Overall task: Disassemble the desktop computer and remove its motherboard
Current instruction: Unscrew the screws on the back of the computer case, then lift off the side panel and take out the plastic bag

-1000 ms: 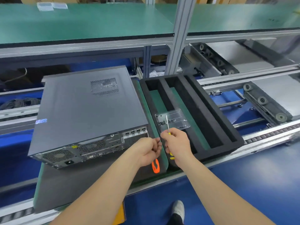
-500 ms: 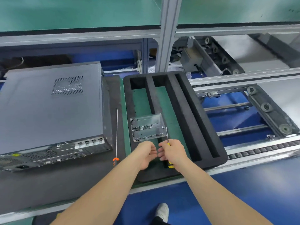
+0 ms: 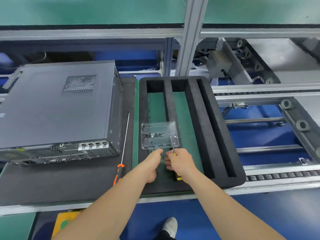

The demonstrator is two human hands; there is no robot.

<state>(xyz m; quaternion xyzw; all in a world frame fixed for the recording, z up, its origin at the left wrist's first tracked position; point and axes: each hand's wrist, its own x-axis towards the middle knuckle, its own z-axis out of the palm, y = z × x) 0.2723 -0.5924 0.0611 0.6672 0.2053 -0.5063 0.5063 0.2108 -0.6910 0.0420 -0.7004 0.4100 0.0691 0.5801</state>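
The grey desktop computer point(image 3: 57, 108) lies on its side at the left on a dark mat, cover closed, rear ports facing me. A clear plastic screw box point(image 3: 160, 135) with several small dark screws rests in the black foam tray point(image 3: 204, 129). My right hand point(image 3: 180, 163) grips a yellow-handled screwdriver point(image 3: 173, 148), its shaft pointing up over the box's near right corner. My left hand point(image 3: 153, 163) is just below the box's near edge, thumb forward, fingers curled; whether it pinches a screw is hidden.
A long orange-handled screwdriver point(image 3: 123, 146) lies on the mat between the computer and the foam tray. Conveyor rails and rollers point(image 3: 294, 122) run at the right. A metal post point(image 3: 192, 35) stands behind the tray. My shoe point(image 3: 170, 226) shows on the blue floor.
My view has swung right and nearer, so the computer sits further left. Both hands, together near the computer's rear corner a second ago, now reach the near edge of the screw box.
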